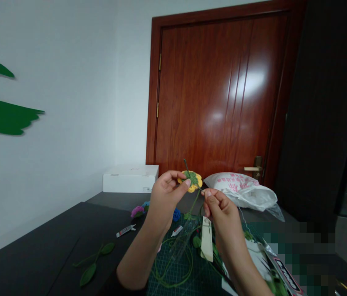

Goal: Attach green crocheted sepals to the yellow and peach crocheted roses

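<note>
Up in front of me, my left hand [173,185] pinches a crocheted flower [194,179] with yellow edges and a green centre. A short dark green stem [186,165] sticks up from it. Just to the right, my right hand [218,202] has its thumb and fingers closed on something thin at the flower's lower right edge, too small to make out. Below the flower hangs a green strand [194,204]. Both hands are raised above the cutting mat [173,251].
A white box [130,181] and a white plastic bag [237,187] stand at the back. Pink [137,211] and blue [176,214] flowers, glue tubes [125,230], green leaves [88,274], coiled green cord [173,284] and a cream strip [206,240] lie around.
</note>
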### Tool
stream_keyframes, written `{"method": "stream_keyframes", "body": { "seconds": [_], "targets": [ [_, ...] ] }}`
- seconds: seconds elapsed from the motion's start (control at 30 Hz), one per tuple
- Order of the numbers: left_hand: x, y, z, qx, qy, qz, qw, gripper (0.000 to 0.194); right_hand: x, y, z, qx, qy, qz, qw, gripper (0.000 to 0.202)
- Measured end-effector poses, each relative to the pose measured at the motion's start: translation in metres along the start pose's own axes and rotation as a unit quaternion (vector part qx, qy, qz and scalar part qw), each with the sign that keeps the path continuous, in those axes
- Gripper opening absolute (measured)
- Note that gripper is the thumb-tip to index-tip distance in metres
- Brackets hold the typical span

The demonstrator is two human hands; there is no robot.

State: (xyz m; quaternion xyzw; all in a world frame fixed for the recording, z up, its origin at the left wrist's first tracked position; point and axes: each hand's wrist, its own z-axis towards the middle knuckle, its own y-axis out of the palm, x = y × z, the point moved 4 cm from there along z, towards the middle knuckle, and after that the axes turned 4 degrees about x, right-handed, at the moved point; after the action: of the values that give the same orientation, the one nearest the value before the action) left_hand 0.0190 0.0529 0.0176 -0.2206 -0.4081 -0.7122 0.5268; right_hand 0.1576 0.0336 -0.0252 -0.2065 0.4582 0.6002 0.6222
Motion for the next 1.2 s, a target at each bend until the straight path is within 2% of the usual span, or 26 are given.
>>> {"method": "stream_keyframes", "body": {
  "seconds": [0.13,0.37,0.53,0.9,1.2],
  "targets": [
    [-0.0009,0.002,-0.0009,-0.012,-0.009,-0.005,1.0,0.018,0.0016,0.003,-0.0019,-0.001,0.01,0.034,0.999,0.034],
    [0.0051,0.0035,-0.0031,-0.032,-0.022,-0.012,0.999,0.017,-0.0035,0.0004,0.0006,-0.018,-0.021,0.019,0.999,0.034],
    [0.0071,0.0042,-0.0042,-0.026,-0.025,-0.013,0.999,0.019,-0.0005,0.0017,0.0004,-0.032,-0.023,0.051,0.998,0.034],
    [0.0042,0.0055,-0.0039,0.0,-0.038,-0.047,0.998,0.022,0.005,0.0022,-0.001,-0.02,-0.001,0.077,0.997,0.023],
    [0.0008,0.0053,-0.003,0.007,-0.055,-0.07,0.996,0.023,0.0054,0.003,-0.0014,-0.01,0.008,0.085,0.996,0.022]
  ]
}}
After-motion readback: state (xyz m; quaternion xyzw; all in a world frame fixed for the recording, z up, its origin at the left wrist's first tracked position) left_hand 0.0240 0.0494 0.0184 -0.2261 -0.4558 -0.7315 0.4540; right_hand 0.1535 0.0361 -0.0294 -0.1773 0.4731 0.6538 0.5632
